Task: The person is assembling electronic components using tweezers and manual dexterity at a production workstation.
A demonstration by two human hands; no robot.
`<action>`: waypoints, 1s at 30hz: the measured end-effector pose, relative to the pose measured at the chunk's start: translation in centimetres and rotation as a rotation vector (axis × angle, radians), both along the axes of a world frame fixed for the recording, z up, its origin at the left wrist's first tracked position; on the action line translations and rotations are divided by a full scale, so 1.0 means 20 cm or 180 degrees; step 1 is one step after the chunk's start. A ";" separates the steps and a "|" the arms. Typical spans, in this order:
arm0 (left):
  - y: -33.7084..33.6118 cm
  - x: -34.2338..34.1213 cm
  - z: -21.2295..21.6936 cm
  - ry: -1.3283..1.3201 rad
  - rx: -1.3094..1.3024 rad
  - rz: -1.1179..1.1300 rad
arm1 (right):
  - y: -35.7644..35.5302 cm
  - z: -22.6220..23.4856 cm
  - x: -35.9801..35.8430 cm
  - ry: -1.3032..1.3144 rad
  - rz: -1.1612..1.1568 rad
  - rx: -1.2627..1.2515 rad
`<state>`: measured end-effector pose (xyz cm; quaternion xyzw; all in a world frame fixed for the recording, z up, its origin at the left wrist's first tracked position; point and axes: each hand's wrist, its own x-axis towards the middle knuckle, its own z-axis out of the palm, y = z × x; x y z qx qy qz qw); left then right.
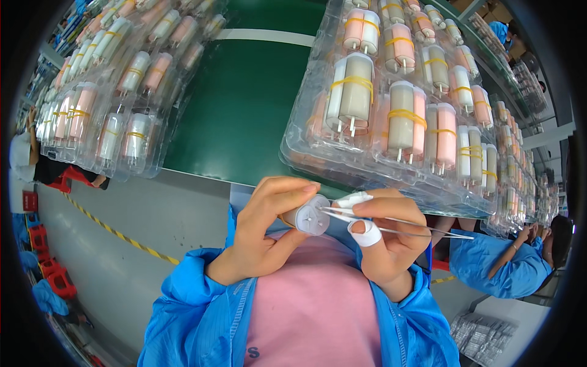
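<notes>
My left hand (pixel 260 229) is wrapped round a small cylinder (pixel 312 217) and tilts its pale grey end toward me. Small metal prongs stand out of that end. In my right hand (pixel 391 248) a pair of slim metal tweezers (pixel 337 211) is pinched, its tips at the cylinder's end face. Whether the tips grip a prong is too small to tell. White wrapping (pixel 367 233) covers my right thumb, and another white cover (pixel 353 199) is on the index finger. Most of the cylinder's body is hidden by my left fingers.
Stacked clear plastic trays (pixel 293 144) at the right hold grey, white and pink cylinders in yellow rubber bands. Similar trays (pixel 116 168) stand at the left. Between them lies the green tabletop (pixel 244 98). A co-worker in a blue smock (pixel 495 260) sits at the right.
</notes>
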<state>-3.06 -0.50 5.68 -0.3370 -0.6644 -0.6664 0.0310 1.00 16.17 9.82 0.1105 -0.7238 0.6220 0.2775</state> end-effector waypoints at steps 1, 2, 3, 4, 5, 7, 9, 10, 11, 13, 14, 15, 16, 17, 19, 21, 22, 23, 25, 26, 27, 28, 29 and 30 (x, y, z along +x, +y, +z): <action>0.00 0.00 0.00 0.0002 0.0007 -0.0066 | 0.00 0.00 0.00 -0.0032 0.0006 -0.0053; 0.00 -0.01 0.00 0.0006 0.0012 -0.0133 | 0.00 0.00 0.00 -0.0062 0.0011 -0.0108; 0.00 0.00 0.00 -0.0041 0.0053 -0.0138 | 0.00 0.00 0.00 -0.0066 0.0014 -0.0094; 0.00 0.00 -0.01 -0.0088 0.0093 -0.0142 | 0.00 0.00 0.00 -0.0070 0.0018 -0.0080; 0.00 0.00 -0.01 -0.0135 0.0135 -0.0153 | 0.00 0.00 0.00 -0.0073 0.0015 -0.0065; 0.00 0.00 -0.01 -0.0179 0.0189 -0.0159 | 0.00 0.01 0.01 -0.0174 0.0029 -0.0132; 0.00 0.00 -0.01 -0.0198 0.0207 -0.0159 | 0.00 0.01 0.01 -0.0194 0.0034 -0.0169; 0.00 0.01 -0.01 -0.0193 0.0199 -0.0161 | 0.00 0.00 0.01 -0.0162 0.0029 -0.0169; 0.00 0.01 -0.01 -0.0187 0.0193 -0.0162 | 0.00 0.00 0.00 -0.0128 0.0024 -0.0168; 0.00 0.00 -0.02 -0.0135 0.0193 -0.0172 | 0.00 -0.01 0.00 -0.0099 0.0022 -0.0181; 0.00 0.00 -0.02 -0.0110 0.0195 -0.0179 | 0.00 -0.01 0.00 -0.0085 0.0018 -0.0185; 0.00 0.00 -0.02 -0.0123 0.0195 -0.0181 | 0.00 -0.01 0.00 -0.0093 0.0031 -0.0153; 0.00 0.00 -0.02 -0.0137 0.0195 -0.0183 | 0.01 0.00 0.00 -0.0102 0.0043 -0.0121; 0.00 0.00 -0.02 -0.0150 0.0193 -0.0184 | 0.01 0.00 0.00 -0.0110 0.0056 -0.0089; 0.00 0.00 -0.02 -0.0147 0.0186 -0.0190 | 0.01 0.00 0.00 -0.0155 0.0033 -0.0099; 0.00 0.00 -0.02 -0.0155 0.0183 -0.0187 | 0.00 0.00 0.00 -0.0187 0.0029 -0.0043; 0.00 0.00 -0.02 -0.0162 0.0184 -0.0185 | 0.01 0.00 0.00 -0.0194 0.0034 0.0018; 0.00 0.00 -0.02 -0.0168 0.0184 -0.0183 | 0.01 0.00 0.00 -0.0199 0.0038 0.0079; 0.00 0.00 -0.02 -0.0156 0.0217 -0.0213 | 0.01 -0.02 0.00 -0.0171 0.0077 -0.0122; 0.00 0.00 -0.03 -0.0150 0.0234 -0.0226 | 0.01 -0.02 0.00 -0.0157 0.0098 -0.0221; 0.00 0.00 -0.03 -0.0131 0.0248 -0.0230 | 0.01 -0.02 0.00 -0.0165 0.0119 -0.0216; 0.00 0.00 -0.03 -0.0111 0.0261 -0.0233 | 0.02 -0.02 0.00 -0.0173 0.0140 -0.0212; 0.01 0.00 -0.03 -0.0091 0.0276 -0.0240 | 0.02 -0.01 0.00 -0.0180 0.0159 -0.0207; 0.01 0.00 -0.03 -0.0120 0.0265 -0.0236 | 0.02 -0.02 0.00 -0.0171 0.0136 -0.0172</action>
